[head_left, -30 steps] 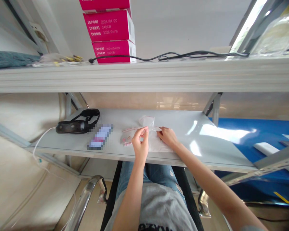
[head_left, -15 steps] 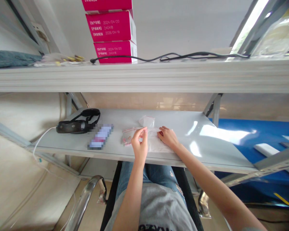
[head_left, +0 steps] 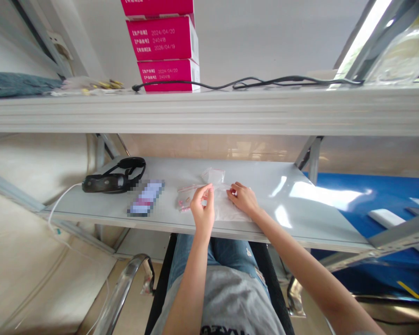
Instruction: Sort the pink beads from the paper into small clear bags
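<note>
A clear plastic bag (head_left: 226,211) lies flat on the grey shelf in front of me, its upper edge running between my hands. My left hand (head_left: 203,207) pinches thumb and forefinger together at the left end of that edge. At the other end, my right hand (head_left: 243,199) has its fingers curled in on the bag; the fingertips are partly hidden. Left of my left hand is a zip bag (head_left: 185,200) with small pink and white pieces inside. Just beyond my hands rests a small, crumpled clear bag (head_left: 213,175).
A phone (head_left: 146,197) and a black strapped device (head_left: 113,179) with a white cable sit to the left. Pink boxes (head_left: 164,39) and a black cable (head_left: 282,80) occupy the upper shelf (head_left: 209,114). A metal armrest (head_left: 120,293) stands at lower left.
My right hand has shifted very slightly left. My left hand stays pinched in place, and the bags lie as before.
</note>
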`<state>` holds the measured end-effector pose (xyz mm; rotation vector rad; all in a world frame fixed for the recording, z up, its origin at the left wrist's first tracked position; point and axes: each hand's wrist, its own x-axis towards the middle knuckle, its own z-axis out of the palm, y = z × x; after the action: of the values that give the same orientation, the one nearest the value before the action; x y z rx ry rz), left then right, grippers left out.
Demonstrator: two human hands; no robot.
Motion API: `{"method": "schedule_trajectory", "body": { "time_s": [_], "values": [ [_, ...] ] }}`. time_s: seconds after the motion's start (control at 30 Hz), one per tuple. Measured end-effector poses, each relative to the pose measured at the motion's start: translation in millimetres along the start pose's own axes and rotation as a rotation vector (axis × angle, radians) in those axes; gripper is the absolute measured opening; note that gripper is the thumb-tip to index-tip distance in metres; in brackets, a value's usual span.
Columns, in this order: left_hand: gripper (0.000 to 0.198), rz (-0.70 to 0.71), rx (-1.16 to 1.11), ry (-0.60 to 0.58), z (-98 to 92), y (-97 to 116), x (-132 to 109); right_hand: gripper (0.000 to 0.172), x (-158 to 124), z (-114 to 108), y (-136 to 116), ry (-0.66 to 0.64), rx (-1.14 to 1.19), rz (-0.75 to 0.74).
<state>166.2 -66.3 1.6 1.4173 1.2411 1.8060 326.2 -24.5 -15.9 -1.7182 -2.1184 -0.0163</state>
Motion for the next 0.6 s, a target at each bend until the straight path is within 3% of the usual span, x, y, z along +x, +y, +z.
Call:
{"method": "schedule_trajectory", "body": {
  "time_s": [0.17,0.33,0.4,0.5,0.6],
  "values": [
    [0.03,0.076,0.106,-0.055,-0.9,2,-1,0.026,3,1,2,0.119,0.195,0.021],
    [0.036,0.202,0.202,-0.248,11.1,-5,-8,0.048,20,-1,1,0.112,0.802,0.212],
    [0.038,0.229,0.256,-0.329,16.2,-10,-12,0.044,30,-4,0,0.077,0.994,0.267],
    [0.042,0.183,0.329,-0.425,16.9,-15,-9,0.031,47,-8,-1,0.013,1.07,0.274],
    [0.04,0.062,0.35,-0.348,10.9,-19,14,0.024,66,-11,-2,-0.017,1.059,0.281]
  ]
}}
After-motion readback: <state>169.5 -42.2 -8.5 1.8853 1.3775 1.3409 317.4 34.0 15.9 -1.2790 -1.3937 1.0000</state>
